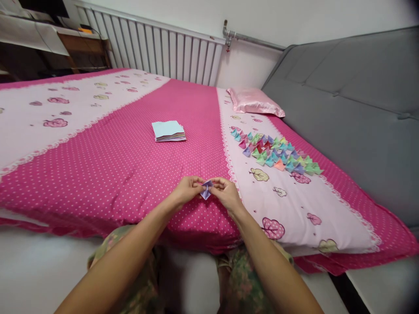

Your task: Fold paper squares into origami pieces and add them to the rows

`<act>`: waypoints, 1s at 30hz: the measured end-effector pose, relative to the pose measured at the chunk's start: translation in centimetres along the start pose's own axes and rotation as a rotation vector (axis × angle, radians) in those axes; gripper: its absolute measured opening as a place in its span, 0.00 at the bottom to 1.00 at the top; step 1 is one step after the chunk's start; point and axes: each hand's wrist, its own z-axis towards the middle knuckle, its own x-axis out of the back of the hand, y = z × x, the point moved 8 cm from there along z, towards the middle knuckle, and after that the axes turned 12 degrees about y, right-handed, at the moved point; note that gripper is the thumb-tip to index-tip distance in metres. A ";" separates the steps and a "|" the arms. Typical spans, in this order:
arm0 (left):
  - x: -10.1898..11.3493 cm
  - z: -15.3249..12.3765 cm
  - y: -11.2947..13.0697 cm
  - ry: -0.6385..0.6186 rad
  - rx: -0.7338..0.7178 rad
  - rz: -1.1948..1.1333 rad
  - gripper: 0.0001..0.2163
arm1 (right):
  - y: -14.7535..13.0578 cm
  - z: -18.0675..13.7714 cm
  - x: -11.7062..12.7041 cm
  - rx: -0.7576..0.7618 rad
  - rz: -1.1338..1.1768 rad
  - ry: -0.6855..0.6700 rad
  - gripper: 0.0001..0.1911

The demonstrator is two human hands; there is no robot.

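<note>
Between my two hands is a small purple folded paper boat [206,191], held just above the near edge of the bed. My left hand [189,190] pinches its left side with thumb and fingers. On the other side my right hand [225,193] grips it the same way, thumb toward the middle. Part of the paper is hidden behind the fingers. Farther off on the pink dotted cover lies a stack of square paper sheets [168,131], light blue on top. To the right, many small folded paper boats [275,152] in mixed colours stand in rows.
The bed [124,144] has a pink and white patterned cover. A pink pillow [255,102] rests by the grey padded headboard [347,87]. Behind the bed are a white radiator [157,48] and a pipe [252,39]; a wooden desk [81,46] stands back left.
</note>
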 end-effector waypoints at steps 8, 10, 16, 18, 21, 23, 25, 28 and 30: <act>0.1 0.2 -0.2 0.005 -0.001 0.017 0.08 | -0.6 -0.4 -0.8 0.058 -0.060 -0.101 0.18; 0.3 0.4 -0.3 0.024 -0.007 0.010 0.09 | -0.8 -0.6 -1.1 0.093 -0.077 -0.125 0.16; 0.9 0.7 -0.8 0.123 0.008 -0.003 0.11 | -0.3 -0.4 -0.9 0.147 -0.147 -0.058 0.10; 1.1 0.8 -0.9 0.153 0.018 -0.004 0.11 | -0.3 -0.3 -0.7 0.160 -0.168 -0.019 0.09; 1.2 0.7 -0.9 0.162 0.030 -0.011 0.11 | -0.8 -0.5 -0.7 0.181 -0.187 -0.011 0.09; 1.2 0.7 -0.9 0.151 0.035 -0.019 0.12 | -1.1 -0.6 -0.8 0.199 -0.202 -0.023 0.09; 1.2 0.6 -0.8 0.140 0.038 -0.023 0.12 | -1.5 -0.8 -0.9 0.230 -0.241 -0.032 0.10; 1.3 0.7 -0.8 0.134 0.032 -0.022 0.13 | -2.0 -1.1 -0.8 0.301 -0.330 -0.018 0.10; 1.4 0.8 -0.8 0.133 0.028 -0.020 0.13 | -2.2 -1.2 -0.8 0.339 -0.374 -0.007 0.10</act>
